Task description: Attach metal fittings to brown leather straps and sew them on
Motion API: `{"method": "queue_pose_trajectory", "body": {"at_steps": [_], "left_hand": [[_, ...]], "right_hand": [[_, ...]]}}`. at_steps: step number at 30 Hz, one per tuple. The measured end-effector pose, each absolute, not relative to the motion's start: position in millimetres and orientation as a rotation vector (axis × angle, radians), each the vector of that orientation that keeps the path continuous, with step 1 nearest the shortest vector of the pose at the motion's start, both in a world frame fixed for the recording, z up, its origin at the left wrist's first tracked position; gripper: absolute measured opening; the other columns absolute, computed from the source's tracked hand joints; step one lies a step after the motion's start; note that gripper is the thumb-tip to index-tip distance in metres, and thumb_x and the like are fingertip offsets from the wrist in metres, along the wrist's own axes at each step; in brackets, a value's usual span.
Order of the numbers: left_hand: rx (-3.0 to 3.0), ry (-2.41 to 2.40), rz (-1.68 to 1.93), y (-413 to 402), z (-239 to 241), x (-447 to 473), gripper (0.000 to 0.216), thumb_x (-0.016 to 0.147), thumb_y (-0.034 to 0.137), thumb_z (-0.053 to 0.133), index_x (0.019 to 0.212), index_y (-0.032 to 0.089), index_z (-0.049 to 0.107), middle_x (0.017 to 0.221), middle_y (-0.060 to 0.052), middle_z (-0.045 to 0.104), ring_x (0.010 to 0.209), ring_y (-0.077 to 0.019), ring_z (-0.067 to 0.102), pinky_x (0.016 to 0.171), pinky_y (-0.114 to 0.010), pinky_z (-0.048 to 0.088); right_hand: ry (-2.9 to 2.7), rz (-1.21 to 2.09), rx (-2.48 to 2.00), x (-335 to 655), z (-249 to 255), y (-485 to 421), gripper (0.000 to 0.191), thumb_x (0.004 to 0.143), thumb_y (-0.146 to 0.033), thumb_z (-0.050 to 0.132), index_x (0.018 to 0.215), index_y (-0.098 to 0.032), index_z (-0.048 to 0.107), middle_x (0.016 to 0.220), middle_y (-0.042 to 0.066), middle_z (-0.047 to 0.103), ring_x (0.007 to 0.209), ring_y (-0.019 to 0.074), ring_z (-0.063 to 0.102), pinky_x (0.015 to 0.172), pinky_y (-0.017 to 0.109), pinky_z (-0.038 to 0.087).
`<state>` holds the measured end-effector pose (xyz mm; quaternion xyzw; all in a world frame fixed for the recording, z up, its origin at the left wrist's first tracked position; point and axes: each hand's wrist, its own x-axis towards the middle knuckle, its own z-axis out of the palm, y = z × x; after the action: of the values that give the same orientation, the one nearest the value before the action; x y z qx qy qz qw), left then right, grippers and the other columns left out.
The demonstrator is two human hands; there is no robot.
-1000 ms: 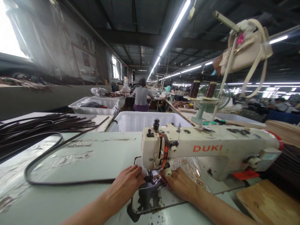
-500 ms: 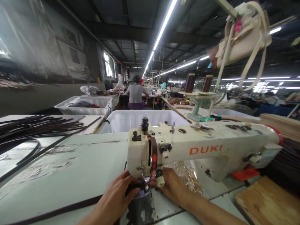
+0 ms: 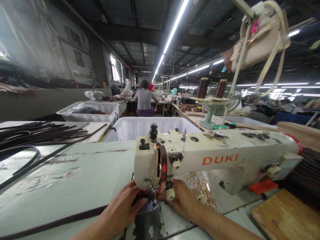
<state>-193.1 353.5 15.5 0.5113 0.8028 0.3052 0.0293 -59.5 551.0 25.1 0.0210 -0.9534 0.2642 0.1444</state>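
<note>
— While both hands sit under the head of the sewing machine (image 3: 180,158), where exactly is the dark strap (image 3: 53,222)?

— Its near end lies under the needle, at the presser foot; from there it runs left along the front of the desk (image 3: 100,173) and off the picture's edge. The left hand (image 3: 126,205) has its fingers curled onto the strap's end just left of the needle, pressing it down. The right hand (image 3: 183,200) lies flat just right of the needle, fingers together and pointing in at the same spot. Whether either hand pinches the strap I cannot tell; the machine's head hides the fingertips.

— Anything different from a second ago?

— Yes. A second ago the strap made a wide loop over the desk; now the loop is gone and it lies nearly straight. Both hands sit tighter against the needle. I'd judge the strap's end is being held for a stitch there.

— And around that?

— A clear bag of small gold fittings (image 3: 200,190) just behind the right hand, a heap of dark straps (image 3: 37,133) at far left, a white tub (image 3: 147,128) behind the machine, two thread cones (image 3: 211,88) on a stand, and a pale handbag (image 3: 260,40) hanging above. A person (image 3: 145,100) sits farther back at another desk.
</note>
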Motion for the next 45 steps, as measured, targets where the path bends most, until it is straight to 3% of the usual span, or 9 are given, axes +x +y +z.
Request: {"method": "queue_pose_trajectory", "body": {"at_steps": [13,22,25,29,33,40,43,45], "left_hand": [[1.585,2.383,0.97,355,24,-195,0.017,0.091,0.026,0.052,0.1,0.02,0.064,0.098,-0.006,0.066,0.093,-0.0227,0.062,0.082,-0.031,0.049],[1.492,2.373,0.889,355,22,-203,0.026,0.092,0.035,0.05,0.106,0.019,0.065,0.106,-0.008,0.066,0.102,-0.0272,0.06,0.09,-0.038,0.048],[1.55,2.35,0.789,349,28,-203,0.026,0.092,0.035,0.05,0.108,0.021,0.067,0.105,-0.006,0.068,0.099,-0.0256,0.063,0.089,-0.036,0.05],[1.764,2.395,0.838,330,31,-187,0.029,0.09,0.033,0.053,0.114,0.029,0.068,0.117,-0.002,0.068,0.103,-0.0209,0.066,0.089,-0.026,0.053],[1.941,2.375,0.794,320,39,-156,0.03,0.081,0.025,0.058,0.109,0.03,0.069,0.112,-0.001,0.07,0.098,-0.0207,0.068,0.08,-0.021,0.056],[2.207,2.58,0.564,324,49,-133,0.049,0.07,0.035,0.075,0.116,0.021,0.061,0.116,-0.008,0.068,0.107,-0.0262,0.063,0.088,-0.027,0.055],[2.484,2.561,0.277,323,39,-135,0.053,0.074,0.034,0.07,0.121,0.012,0.057,0.117,-0.013,0.069,0.106,-0.0268,0.064,0.086,-0.026,0.057],[2.66,2.543,0.059,322,28,-138,0.05,0.076,0.024,0.062,0.124,0.009,0.056,0.116,-0.013,0.069,0.105,-0.0266,0.066,0.083,-0.026,0.058]], "right_hand": [[-2.76,0.781,0.12,-60,27,554,0.022,0.094,-0.025,0.055,0.076,-0.017,0.067,0.081,0.006,0.067,0.076,0.0184,0.061,0.07,0.025,0.045],[-2.8,0.715,0.259,-60,30,558,0.019,0.093,-0.016,0.055,0.075,-0.018,0.061,0.076,0.002,0.064,0.072,0.0144,0.061,0.068,0.021,0.042],[-2.813,0.737,0.223,-61,31,558,0.011,0.092,-0.025,0.061,0.083,-0.019,0.064,0.083,0.002,0.066,0.079,0.0156,0.062,0.074,0.023,0.043],[-2.856,0.666,-0.023,-61,32,550,0.029,0.083,-0.047,0.071,0.092,-0.019,0.067,0.092,0.005,0.067,0.087,0.0217,0.063,0.079,0.029,0.045],[-2.846,0.601,-0.16,-60,30,537,0.028,0.089,-0.043,0.065,0.104,-0.018,0.065,0.099,0.008,0.067,0.095,0.0243,0.063,0.083,0.032,0.044],[-2.848,0.436,-0.24,-61,22,523,0.031,0.094,-0.039,0.054,0.115,-0.016,0.062,0.114,0.014,0.064,0.098,0.031,0.063,0.08,0.039,0.044],[-2.846,0.424,-0.238,-61,25,524,0.03,0.093,-0.038,0.057,0.115,-0.018,0.062,0.113,0.012,0.065,0.095,0.031,0.064,0.077,0.038,0.046],[-2.848,0.432,-0.218,-58,29,527,0.028,0.09,-0.039,0.063,0.109,-0.019,0.064,0.109,0.009,0.066,0.092,0.0284,0.066,0.075,0.035,0.048]]}}
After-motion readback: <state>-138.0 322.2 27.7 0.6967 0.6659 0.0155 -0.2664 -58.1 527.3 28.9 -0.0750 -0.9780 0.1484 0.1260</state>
